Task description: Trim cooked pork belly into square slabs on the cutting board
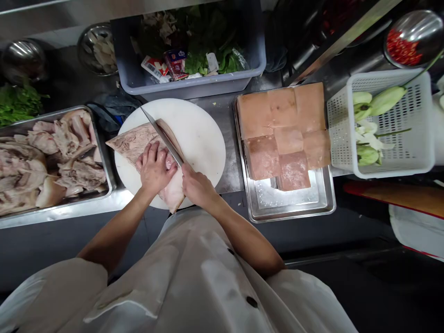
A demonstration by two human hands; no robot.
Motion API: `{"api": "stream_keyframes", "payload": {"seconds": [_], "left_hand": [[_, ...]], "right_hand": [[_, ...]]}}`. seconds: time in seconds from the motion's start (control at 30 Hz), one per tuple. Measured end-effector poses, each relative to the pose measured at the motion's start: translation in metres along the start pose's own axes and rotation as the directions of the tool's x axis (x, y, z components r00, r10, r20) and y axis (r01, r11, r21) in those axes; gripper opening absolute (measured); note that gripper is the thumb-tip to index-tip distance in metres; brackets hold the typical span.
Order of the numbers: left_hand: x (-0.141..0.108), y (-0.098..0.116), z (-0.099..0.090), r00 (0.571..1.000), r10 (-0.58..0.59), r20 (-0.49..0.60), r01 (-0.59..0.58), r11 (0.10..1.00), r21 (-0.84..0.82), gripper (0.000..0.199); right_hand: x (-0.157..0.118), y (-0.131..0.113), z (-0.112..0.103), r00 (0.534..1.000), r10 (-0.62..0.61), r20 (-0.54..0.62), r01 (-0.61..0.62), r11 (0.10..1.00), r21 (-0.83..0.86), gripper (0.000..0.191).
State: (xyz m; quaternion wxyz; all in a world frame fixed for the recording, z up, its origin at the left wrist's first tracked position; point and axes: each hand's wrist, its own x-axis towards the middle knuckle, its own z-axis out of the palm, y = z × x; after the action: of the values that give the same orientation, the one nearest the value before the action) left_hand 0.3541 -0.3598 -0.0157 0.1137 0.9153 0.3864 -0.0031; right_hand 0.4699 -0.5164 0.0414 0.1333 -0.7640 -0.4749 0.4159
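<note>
Apparently the spread left hand [155,170] steadies pale meat [137,140] on the round white board [203,136]. The right hand [197,185] grips a long steel knife [161,134].

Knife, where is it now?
Left of centre in the head view, the knife is in the right hand, across the meat beside the left hand.

2 hands [155,170] [198,186], 1 knife [162,135], 1 brd [204,143], 1 bskt [340,138]
</note>
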Motion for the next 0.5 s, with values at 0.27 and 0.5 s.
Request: {"api": "stream_keyframes", "payload": {"seconds": [0.27,0.5], "left_hand": [[0.000,0.002,-0.001,1.000,-0.013,0.017,0.012,1.000,0.017,0.057],[0.000,0.001,-0.003,0.999,-0.027,0.020,0.027,1.000,0.002,0.052]], "right_hand": [[-0.014,0.004,0.001,0.997,0.060,0.058,-0.058,0.997,-0.047,0.031],[0.075,-0.035,-0.030,0.995,-0.052,-0.084,0.052,0.999,-0.004,0.028]]}}
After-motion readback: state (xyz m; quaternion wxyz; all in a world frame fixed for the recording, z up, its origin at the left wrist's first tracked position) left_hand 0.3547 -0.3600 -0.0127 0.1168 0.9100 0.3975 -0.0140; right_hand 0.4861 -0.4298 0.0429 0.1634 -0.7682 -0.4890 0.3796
